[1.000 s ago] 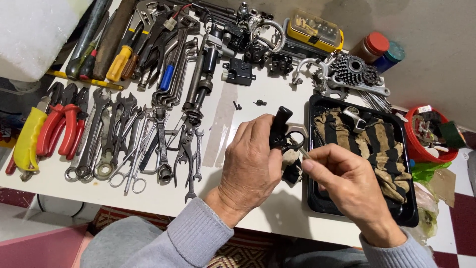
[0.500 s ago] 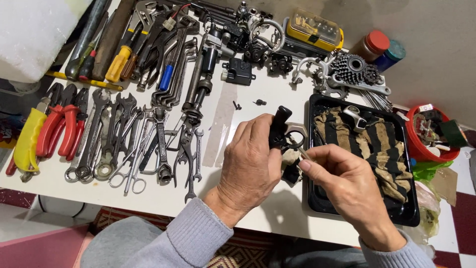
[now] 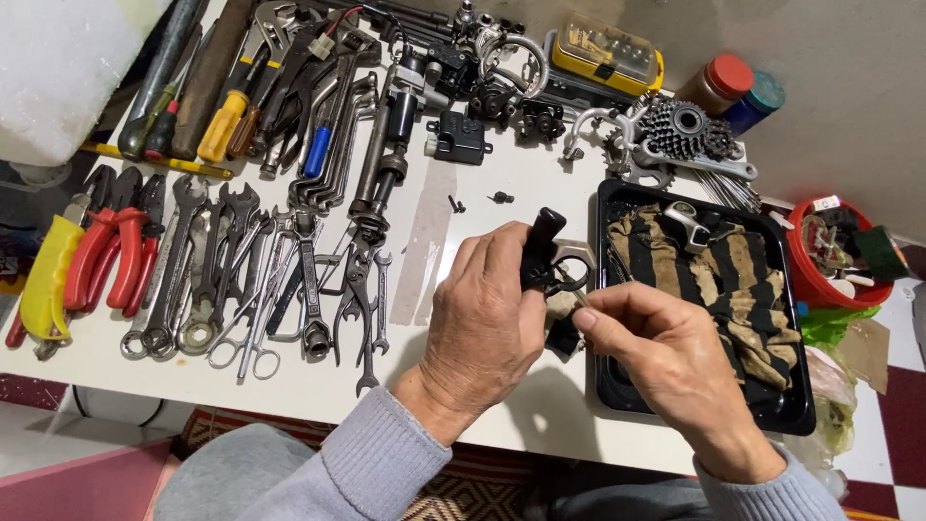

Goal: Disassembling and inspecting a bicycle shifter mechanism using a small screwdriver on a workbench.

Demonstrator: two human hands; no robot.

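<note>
Head view: both hands are staying put, left hand (image 3: pixel 482 323) still gripping the black lever part (image 3: pixel 542 256) above the table (image 3: pixel 318 386), right hand (image 3: pixel 666 362) apparently pinching something small against it.

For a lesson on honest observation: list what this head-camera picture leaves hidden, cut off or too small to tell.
- Black part: its lower half is covered by the left hand and right hand, so its kind stays unclear.
- Right fingertips: hidden behind the part; what they pinch cannot be seen.
- Red bucket: contents too small and jumbled.
- Yellow case: top cut off by the upper edge.
- Two small screws: type too small.
</note>
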